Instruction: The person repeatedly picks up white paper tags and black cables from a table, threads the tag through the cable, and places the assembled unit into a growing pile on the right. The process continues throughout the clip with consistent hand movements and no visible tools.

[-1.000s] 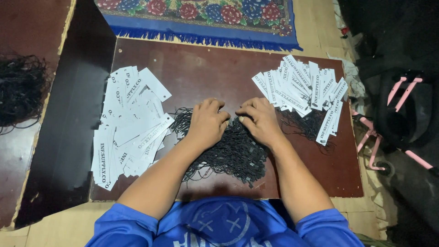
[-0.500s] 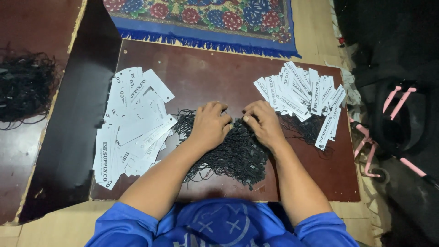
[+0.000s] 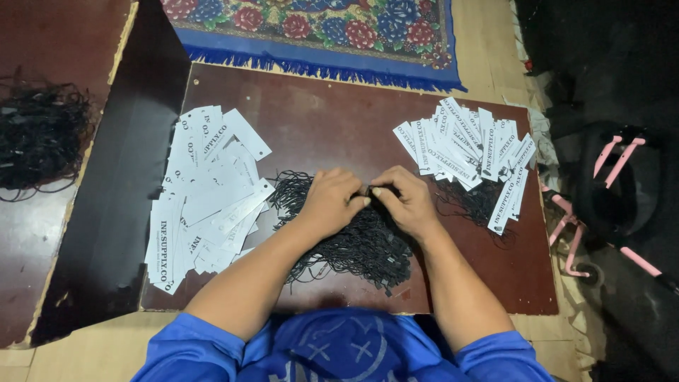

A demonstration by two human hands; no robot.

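Where the bottom of the frame begins, blue sleeves (image 3: pixel 212 350) show, and two bare arms reach up toward the middle. Both hands meet over a pile of black strings (image 3: pixel 353 244) that lies on the dark red tabletop (image 3: pixel 332 127) in the middle of the frame. The left hand (image 3: pixel 331 201) rests on top of the pile with its fingers curled down, and its fingertips pinch at a bit of black string. The right hand (image 3: pixel 407 201) is just beside it, fingertips touching the same spot, thumb and first finger pressed together on the string. Both hands are closed in a small pinch, not flat.

To the left of the pile lies a big loose heap of white paper tags (image 3: pixel 201 198) with dark print, spread out and overlapping. On the right side, a bit higher up, sits a second bunch of white tags (image 3: pixel 467 152), fanned out, with thin black strings (image 3: pixel 474 205) showing under its lower edge.

At the left edge of the frame another tangle of black strings (image 3: pixel 39 134) rests on a second brown board (image 3: pixel 64 42), well apart from the hands. Between the two boards is a dark slanted panel (image 3: pixel 120 191).

At the top lies a blue rug with red flowers (image 3: pixel 318 28). On the right is a black thing with pink straps (image 3: pixel 615 191).

No boxes or bowls show; everything lies loose.
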